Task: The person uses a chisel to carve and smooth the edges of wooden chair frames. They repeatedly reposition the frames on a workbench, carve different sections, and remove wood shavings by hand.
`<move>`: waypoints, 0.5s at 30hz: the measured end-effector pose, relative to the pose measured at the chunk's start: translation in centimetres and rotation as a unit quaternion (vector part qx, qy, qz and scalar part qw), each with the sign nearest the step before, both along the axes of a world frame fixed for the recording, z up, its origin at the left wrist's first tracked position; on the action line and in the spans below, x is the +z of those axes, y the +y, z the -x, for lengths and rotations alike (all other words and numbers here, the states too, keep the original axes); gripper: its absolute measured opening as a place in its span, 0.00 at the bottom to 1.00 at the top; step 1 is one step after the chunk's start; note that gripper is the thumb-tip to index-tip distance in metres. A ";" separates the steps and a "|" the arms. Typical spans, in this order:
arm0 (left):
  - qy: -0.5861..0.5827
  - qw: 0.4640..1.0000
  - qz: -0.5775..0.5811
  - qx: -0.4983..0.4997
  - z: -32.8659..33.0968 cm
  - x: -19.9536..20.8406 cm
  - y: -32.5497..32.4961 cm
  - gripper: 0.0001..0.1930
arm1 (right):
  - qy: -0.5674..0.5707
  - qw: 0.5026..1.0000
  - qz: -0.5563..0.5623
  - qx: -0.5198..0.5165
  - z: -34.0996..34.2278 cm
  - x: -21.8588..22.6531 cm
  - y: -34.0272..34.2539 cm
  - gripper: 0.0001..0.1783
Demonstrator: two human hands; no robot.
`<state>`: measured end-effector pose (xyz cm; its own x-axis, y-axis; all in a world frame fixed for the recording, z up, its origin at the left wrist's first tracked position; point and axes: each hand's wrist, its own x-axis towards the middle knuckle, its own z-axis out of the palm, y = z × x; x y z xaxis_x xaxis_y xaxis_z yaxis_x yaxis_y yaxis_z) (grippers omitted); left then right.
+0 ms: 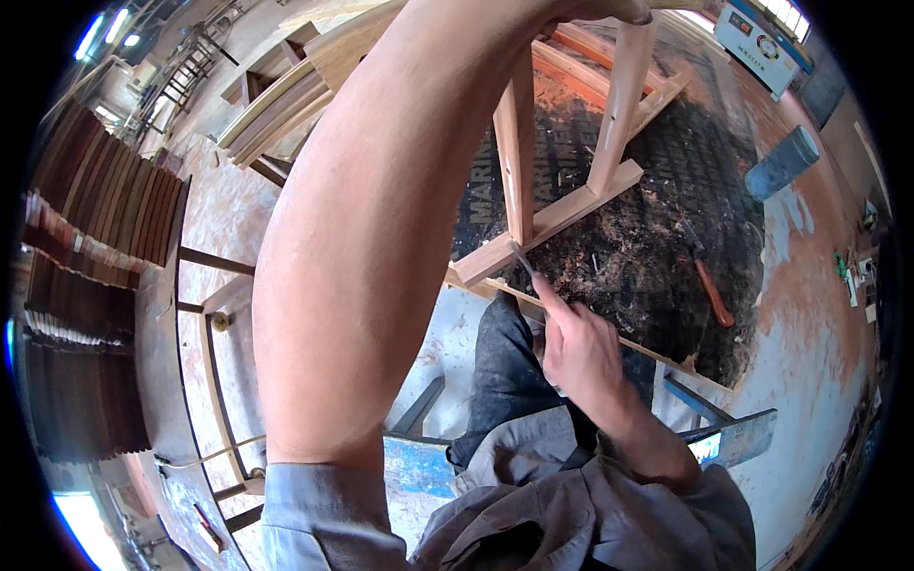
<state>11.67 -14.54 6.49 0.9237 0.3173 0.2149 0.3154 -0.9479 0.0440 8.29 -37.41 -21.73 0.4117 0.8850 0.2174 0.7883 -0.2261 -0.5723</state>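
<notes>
By the black worktop (657, 271), the right hand (583, 347) slants forward-left.

Worn: shirt (595, 509), grey, matte, loosely creased across the bottom of the frame; dark patch near the lower centre, gap or shadow unclear. Left sleeve (324, 504), lower left: grey, broad flat band at its edge, forearm (352, 247) bare beyond it. Right sleeve (719, 509), lower right: same grey, folded. Right hand (586, 357): bare. Trousers (503, 352), centre: dark, scuffed with pale, dusty smudges.
</notes>
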 end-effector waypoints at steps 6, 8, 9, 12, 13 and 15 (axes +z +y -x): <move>0.033 0.999 -0.006 -0.003 -0.9 0.3 0.1 0.27 | 0.013 0.996 0.090 -0.021 0.1 0.1 1.6 0.28; 0.013 0.999 -0.029 -0.017 -1.4 -0.4 0.2 0.26 | 0.011 1.000 0.011 -0.013 0.2 0.6 3.0 0.30; 0.004 0.999 -0.036 -0.041 -1.5 -0.8 0.2 0.26 | 0.016 1.000 -0.012 -0.024 0.3 0.8 3.4 0.30; 0.008 0.999 0.013 -0.052 -1.6 -1.0 1.0 0.25 | 0.024 0.999 -0.016 0.017 1.5 1.2 2.2 0.34; 0.013 0.998 0.044 -0.046 -1.3 -0.7 1.2 0.24 | 0.019 0.999 0.018 0.034 1.9 1.0 1.2 0.35; -0.014 0.998 0.012 -0.065 -1.2 -0.6 1.1 0.24 | -0.037 0.999 -0.013 0.015 1.9 0.5 -0.9 0.35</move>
